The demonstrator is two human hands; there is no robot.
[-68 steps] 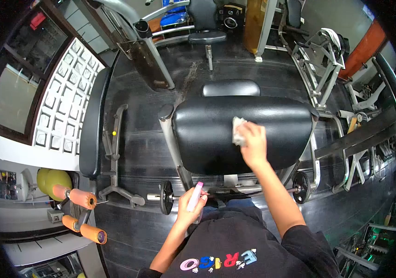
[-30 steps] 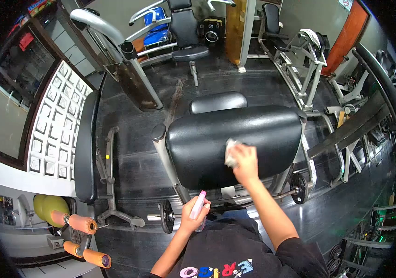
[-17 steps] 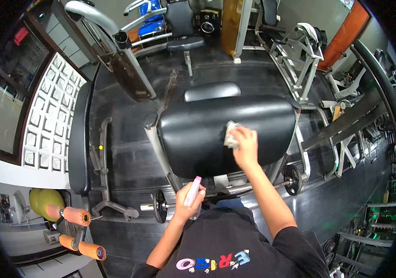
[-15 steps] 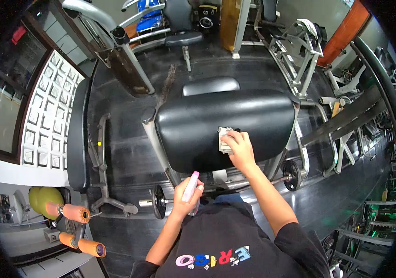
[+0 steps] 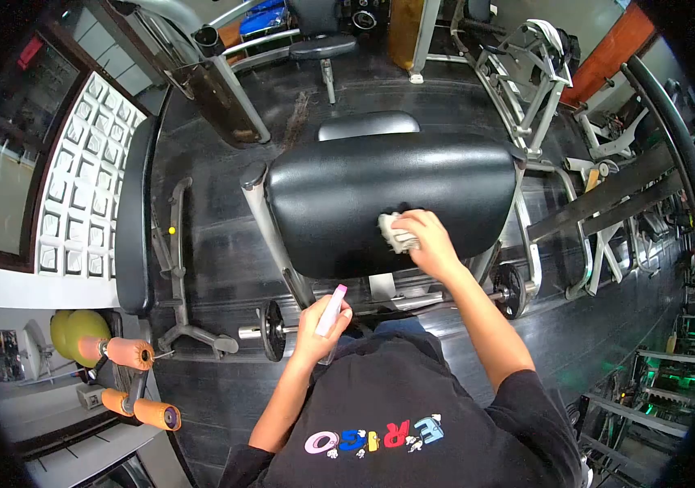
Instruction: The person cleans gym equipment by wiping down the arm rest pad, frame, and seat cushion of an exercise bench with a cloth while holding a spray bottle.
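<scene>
My right hand (image 5: 430, 241) is closed around a crumpled whitish cloth (image 5: 398, 233), which lies against the lower middle of a black padded bench cushion (image 5: 339, 191). In my left hand (image 5: 313, 332) is a spray bottle (image 5: 332, 311) with a pale body and a pink tip, held below the cushion's near edge with the tip pointing away from me. My fingers wrap around the bottle and hide part of it. The cushion rests on a grey metal frame (image 5: 264, 215).
A barbell with black plates (image 5: 272, 330) lies beneath the cushion, near my legs. To the left stands another black bench (image 5: 134, 220) by a white patterned wall. Orange foam rollers (image 5: 130, 353) are at lower left. More gym machines (image 5: 530, 81) stand behind and to the right.
The cushion and room sit higher in view as the camera has tilted. My right hand has shifted slightly on the cushion with the cloth, now more bunched. My left hand still grips the bottle.
</scene>
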